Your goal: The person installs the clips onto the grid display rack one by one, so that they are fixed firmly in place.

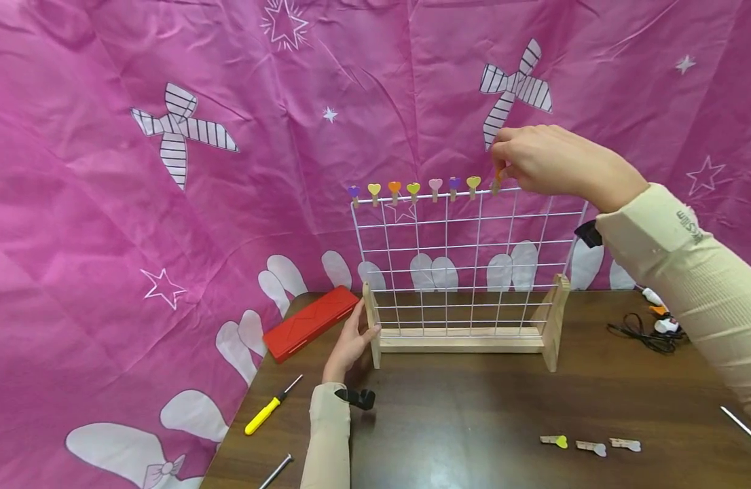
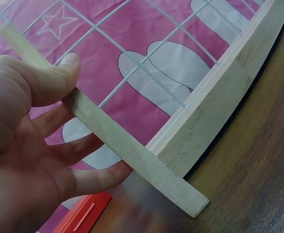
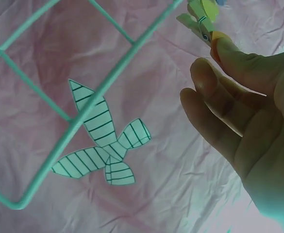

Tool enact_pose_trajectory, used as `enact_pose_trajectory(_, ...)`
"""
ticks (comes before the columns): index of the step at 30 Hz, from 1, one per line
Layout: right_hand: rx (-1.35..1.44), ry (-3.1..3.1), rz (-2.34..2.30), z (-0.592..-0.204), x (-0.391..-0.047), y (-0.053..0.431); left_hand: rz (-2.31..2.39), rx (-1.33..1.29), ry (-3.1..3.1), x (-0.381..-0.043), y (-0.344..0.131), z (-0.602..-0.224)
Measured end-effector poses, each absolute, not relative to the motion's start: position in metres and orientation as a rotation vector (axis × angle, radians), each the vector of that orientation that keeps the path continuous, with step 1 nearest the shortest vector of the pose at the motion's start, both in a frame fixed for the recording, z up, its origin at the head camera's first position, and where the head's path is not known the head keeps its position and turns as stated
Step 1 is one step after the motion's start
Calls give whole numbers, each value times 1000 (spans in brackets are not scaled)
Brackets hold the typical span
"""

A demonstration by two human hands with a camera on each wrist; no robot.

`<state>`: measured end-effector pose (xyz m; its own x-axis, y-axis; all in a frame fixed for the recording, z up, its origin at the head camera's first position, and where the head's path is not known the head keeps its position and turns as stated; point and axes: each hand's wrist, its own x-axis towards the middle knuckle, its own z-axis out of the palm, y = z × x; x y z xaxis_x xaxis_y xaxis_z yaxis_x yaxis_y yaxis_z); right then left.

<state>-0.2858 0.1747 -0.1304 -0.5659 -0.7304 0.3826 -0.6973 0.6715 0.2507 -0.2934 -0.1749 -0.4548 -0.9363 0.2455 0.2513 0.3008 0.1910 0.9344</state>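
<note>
A white wire grid stands upright in a wooden stand. Several small wooden clothespins with coloured hearts, such as a pink one, line its top wire from the left corner. My right hand pinches a clothespin with an orange heart at the top wire, just right of a yellow-heart one. Whether its jaws clasp the wire I cannot tell. Down at the left, my left hand holds the stand's wooden side post, thumb in front and fingers behind.
Three clothespins lie on the brown table at the front right. On the left are a red case, a yellow screwdriver and a metal bolt. A black cable and a metal rod lie at the right.
</note>
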Motion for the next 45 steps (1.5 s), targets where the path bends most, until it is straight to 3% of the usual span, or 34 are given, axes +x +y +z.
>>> enact_pose_trajectory(19, 1115, -2504, -120, -143, -298, 165, -1933, -548, -2385, -289, -174, -465)
enact_pose_trajectory(29, 960, -2520, -38, -150, -287, 179, -1920, -555, -2376, -292, -172, -462)
enact_pose_trajectory(45, 949, -2376, 143, -225, -257, 224, -1947, -536, -2393, -298, -176, -457)
